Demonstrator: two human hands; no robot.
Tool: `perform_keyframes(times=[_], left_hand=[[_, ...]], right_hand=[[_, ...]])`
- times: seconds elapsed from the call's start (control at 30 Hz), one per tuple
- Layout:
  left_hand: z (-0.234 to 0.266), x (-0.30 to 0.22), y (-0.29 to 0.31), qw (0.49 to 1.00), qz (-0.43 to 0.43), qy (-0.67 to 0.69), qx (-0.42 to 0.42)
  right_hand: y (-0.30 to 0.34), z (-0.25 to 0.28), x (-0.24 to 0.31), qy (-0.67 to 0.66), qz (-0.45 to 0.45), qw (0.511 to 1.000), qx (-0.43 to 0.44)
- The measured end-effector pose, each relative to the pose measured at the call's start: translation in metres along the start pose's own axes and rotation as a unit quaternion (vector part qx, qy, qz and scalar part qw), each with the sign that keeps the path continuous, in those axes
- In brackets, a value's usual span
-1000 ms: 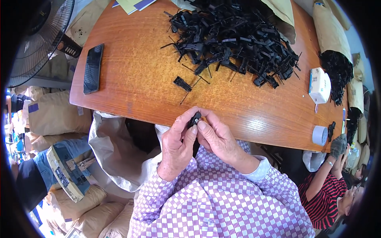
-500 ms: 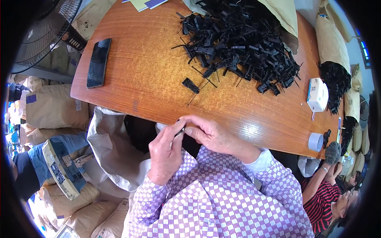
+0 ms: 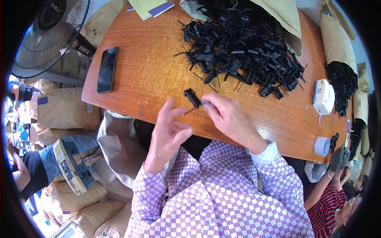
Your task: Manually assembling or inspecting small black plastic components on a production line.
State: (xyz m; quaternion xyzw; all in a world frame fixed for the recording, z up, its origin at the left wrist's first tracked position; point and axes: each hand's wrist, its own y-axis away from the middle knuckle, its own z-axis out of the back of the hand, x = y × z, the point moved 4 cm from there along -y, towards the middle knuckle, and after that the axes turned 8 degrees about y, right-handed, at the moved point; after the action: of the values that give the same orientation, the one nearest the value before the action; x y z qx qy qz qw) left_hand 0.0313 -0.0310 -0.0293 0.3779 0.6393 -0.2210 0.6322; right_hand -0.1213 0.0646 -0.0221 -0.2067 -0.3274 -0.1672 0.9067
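Note:
A small black plastic part [image 3: 192,98] with a thin leg is at the near side of the wooden table [image 3: 139,71]. My right hand [image 3: 229,119] pinches its near right end between thumb and fingers. Close by on the left, my left hand [image 3: 166,137] is open over the table's near edge, fingers spread, with nothing in it. Beyond both hands lies a large heap of similar black parts [image 3: 242,55], tangled together with thin legs sticking out.
A phone [image 3: 107,69] lies at the table's left. To the right stand a white box [image 3: 324,97] and a tape roll [image 3: 322,146]. An open white sack [image 3: 115,139] hangs below the near edge. A fan [image 3: 51,35] is at far left; a gloved co-worker [image 3: 323,202] sits at right.
My hands, together over a small dark piece before, have parted. The right has reached forward and taken hold of the lone black part on the table; the left has opened.

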Motion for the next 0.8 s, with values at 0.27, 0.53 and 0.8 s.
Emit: perform_keyframes(times=[0.27,0.53,0.8], left_hand=[[-0.048,0.0,-0.015,0.971,0.066,0.204,0.109],[-0.064,0.004,-0.005,0.981,0.07,0.174,0.042],[-0.062,0.013,0.005,0.994,-0.093,0.015,0.05]], right_hand=[[0.043,0.016,0.005,-0.251,-0.126,0.959,0.026],[0.07,0.022,-0.001,-0.12,-0.12,0.985,-0.033],[0.062,0.015,0.01,-0.157,-0.108,0.982,0.005]])
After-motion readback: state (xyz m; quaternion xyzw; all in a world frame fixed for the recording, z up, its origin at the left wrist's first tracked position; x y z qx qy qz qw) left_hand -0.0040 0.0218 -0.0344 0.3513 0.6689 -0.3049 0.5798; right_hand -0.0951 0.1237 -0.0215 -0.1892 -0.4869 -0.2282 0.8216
